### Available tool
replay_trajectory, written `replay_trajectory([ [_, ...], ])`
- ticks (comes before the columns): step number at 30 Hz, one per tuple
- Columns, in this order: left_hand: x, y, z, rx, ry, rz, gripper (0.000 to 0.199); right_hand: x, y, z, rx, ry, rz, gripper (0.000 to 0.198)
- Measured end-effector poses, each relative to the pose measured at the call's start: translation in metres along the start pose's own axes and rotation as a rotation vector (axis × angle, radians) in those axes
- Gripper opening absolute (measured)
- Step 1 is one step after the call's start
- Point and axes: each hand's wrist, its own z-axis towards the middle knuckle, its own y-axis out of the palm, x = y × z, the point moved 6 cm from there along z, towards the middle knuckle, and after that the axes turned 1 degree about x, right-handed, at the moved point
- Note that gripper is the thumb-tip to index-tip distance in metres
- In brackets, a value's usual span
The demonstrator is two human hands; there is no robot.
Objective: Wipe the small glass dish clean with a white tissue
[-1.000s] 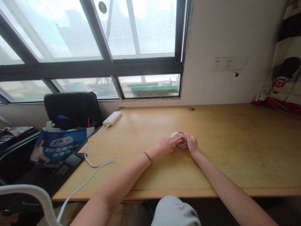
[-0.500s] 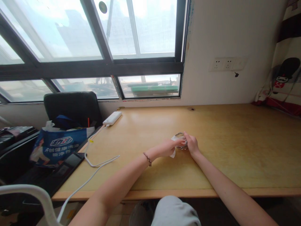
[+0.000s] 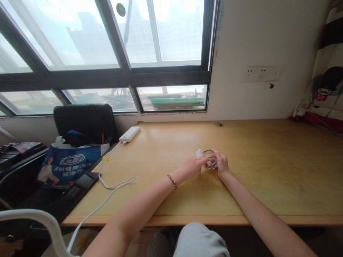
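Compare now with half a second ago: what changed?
The white tissue poked out on the near side of the left hand; now it bunches on the far side, beside the clear bowl. The right hand still holds the bowl; the power bank is unmoved.

On the table [image 3: 268, 171], the left hand [image 3: 191, 167] hides part of the white wad [image 3: 198, 153], whose material is too small to tell, and the near-left side of the glass bowl [image 3: 213, 162]. The right hand [image 3: 222, 162] covers the bowl's right side. Left of the table, the bag [image 3: 68, 167] hides the chair's [image 3: 85, 119] seat, and its finer print is blurred. Before the table, both forearms and the knee [image 3: 199, 239] leave the picture. The table's right end, the window [image 3: 166, 32] behind it and the curtain [image 3: 328, 91] beyond its right end are cut off.
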Motion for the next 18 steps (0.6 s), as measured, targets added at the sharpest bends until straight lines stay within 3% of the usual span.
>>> replay_trajectory([
  [4, -0.005, 0.007, -0.001, -0.029, -0.021, 0.068, 0.042, 0.0, 0.001, -0.001, -0.006, 0.005, -0.007, 0.044],
  [12, -0.009, 0.008, 0.0, 0.033, -0.039, 0.002, 0.06, -0.003, 0.006, -0.005, -0.102, -0.069, -0.164, 0.048],
  [18, -0.01, 0.007, 0.0, -0.073, -0.007, -0.101, 0.061, -0.012, 0.006, -0.009, -0.102, -0.145, -0.267, 0.05],
])
